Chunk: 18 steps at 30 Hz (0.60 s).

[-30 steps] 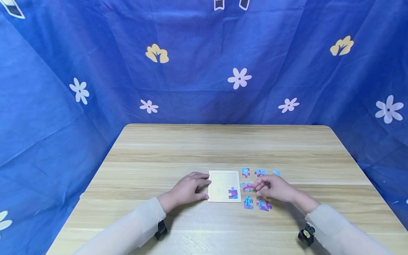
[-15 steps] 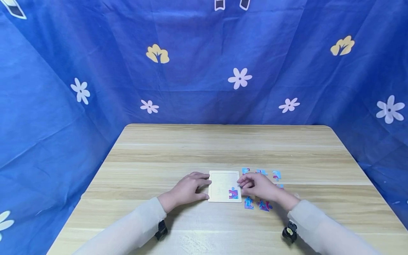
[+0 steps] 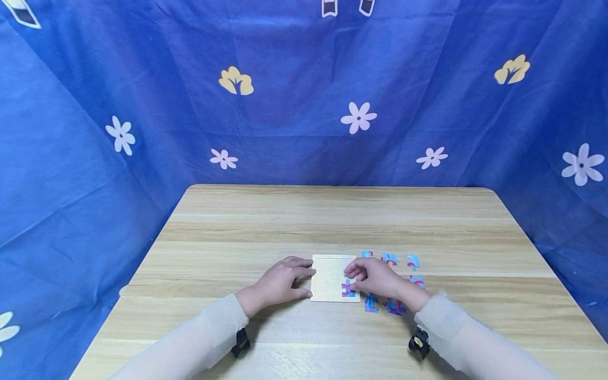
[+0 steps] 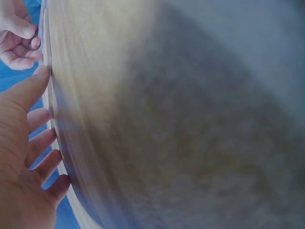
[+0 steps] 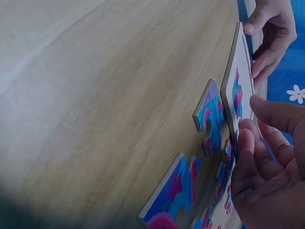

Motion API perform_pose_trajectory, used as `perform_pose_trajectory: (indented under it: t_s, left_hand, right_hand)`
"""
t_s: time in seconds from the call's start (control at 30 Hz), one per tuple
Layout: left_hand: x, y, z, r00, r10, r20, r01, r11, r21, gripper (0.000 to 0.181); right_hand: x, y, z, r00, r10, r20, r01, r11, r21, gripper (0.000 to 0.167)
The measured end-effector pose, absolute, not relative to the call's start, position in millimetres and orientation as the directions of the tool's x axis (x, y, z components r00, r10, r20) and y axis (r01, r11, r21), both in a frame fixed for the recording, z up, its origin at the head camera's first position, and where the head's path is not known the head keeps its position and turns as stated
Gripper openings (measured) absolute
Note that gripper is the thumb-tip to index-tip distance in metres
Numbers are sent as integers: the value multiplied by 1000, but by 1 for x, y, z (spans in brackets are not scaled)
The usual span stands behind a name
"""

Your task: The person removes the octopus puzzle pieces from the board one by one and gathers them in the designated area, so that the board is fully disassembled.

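Observation:
The pale square puzzle tray (image 3: 328, 279) lies flat on the table. In its near right corner sits one pink, purple and blue jigsaw puzzle piece (image 3: 348, 289). My left hand (image 3: 281, 281) rests with spread fingertips along the tray's left edge; the left wrist view shows the same fingers (image 4: 46, 164) against that edge. My right hand (image 3: 375, 277) reaches over the tray's right edge, thumb and curled fingers close above the piece in the corner. The fingers (image 5: 271, 143) pinch a puzzle piece that they hide almost wholly.
Several loose puzzle pieces lie right of the tray, among them a blue piece (image 3: 412, 262) at the far end and a near one (image 5: 212, 114) beside the tray. The right forearm covers part of them. A blue patterned cloth (image 3: 304, 105) stands behind the wooden table (image 3: 266, 221).
My right hand has moved left from among the loose pieces to over the tray's right side, uncovering pieces on the far right. The left hand and the tray have stayed put.

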<state>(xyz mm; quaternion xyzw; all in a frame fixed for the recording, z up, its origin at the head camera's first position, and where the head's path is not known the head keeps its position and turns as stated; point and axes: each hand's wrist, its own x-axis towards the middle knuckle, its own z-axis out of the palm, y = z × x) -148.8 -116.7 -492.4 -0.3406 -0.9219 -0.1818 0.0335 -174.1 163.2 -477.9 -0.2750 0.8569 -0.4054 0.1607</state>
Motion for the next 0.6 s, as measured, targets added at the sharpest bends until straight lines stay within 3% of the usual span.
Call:
perform_pose_trajectory:
  t_s: [0.6]
  left_hand:
    - [-149,-117,-493,-761,619,193,645,694,320,54]
  right_hand:
    - [-174,160,-475,-797,-601,-60,-316,500,-806,20]
